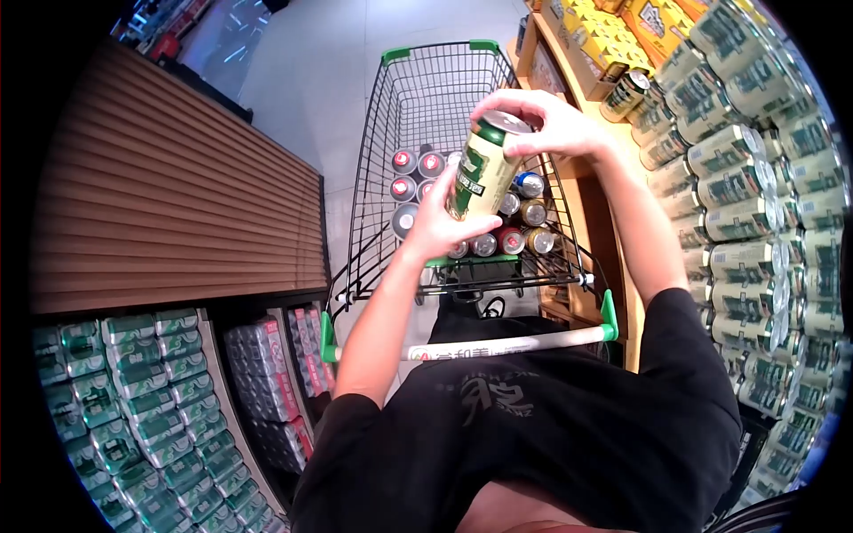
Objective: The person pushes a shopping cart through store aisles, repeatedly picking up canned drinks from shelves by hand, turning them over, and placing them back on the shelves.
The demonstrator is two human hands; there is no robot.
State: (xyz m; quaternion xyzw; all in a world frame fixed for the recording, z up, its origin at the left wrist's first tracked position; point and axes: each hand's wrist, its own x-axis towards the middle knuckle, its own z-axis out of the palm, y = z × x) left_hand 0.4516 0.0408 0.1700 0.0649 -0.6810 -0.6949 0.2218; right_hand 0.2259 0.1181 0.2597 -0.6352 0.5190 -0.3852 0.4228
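Observation:
A large cream and green drink can [482, 171], tilted, is held above a shopping cart [384, 115]. My left hand [442, 224] wraps round its lower part. Across its top end, fingers curled over the rim, is my right hand [555, 129]. Below the can, the cart's basket holds several standing containers. Grey ones with red tops [404, 162] are at the left; cans with silver, red and gold tops [533, 211] and a blue can [529, 184] are at the right. Some of them are hidden behind my left hand and the can.
The cart's handle [524, 343] crosses in front of my body. Tall stacks of cream cans [737, 204] rise at the right, with yellow packs [591, 44] beyond on a wooden shelf. At the left are a slatted brown panel [195, 186] and stacked packs of green cans [142, 391].

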